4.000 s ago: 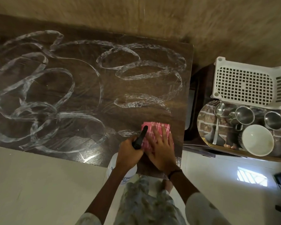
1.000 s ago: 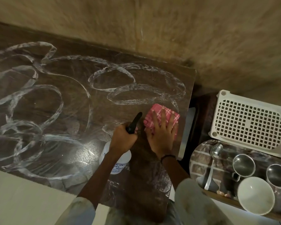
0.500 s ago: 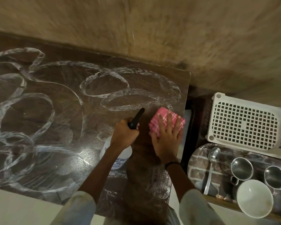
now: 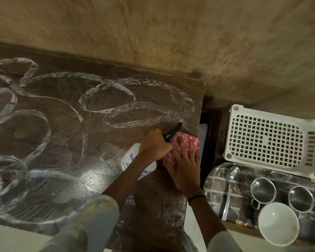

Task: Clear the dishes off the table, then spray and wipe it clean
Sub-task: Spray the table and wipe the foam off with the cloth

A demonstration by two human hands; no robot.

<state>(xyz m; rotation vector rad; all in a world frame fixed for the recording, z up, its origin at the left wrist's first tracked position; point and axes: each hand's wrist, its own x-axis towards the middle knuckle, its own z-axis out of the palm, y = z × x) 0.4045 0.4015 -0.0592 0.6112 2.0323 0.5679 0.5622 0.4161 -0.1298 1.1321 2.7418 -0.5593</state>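
Foam loops streaked the dark wooden surface (image 4: 65,135) as the right hand (image 4: 186,168), fingers flat, pressed one pink checked cloth (image 4: 191,142) near the right edge while the left hand (image 4: 154,146) gripped one spray bottle (image 4: 135,160). Wiping well likely called for steady overlapping passes from that edge toward the left, lifting every streak. Cleared beside the surface sat one tray (image 4: 215,186) with two steel cups (image 4: 263,189), one white bowl (image 4: 278,223) and one spoon (image 4: 232,172), plus one white rack (image 4: 273,140).
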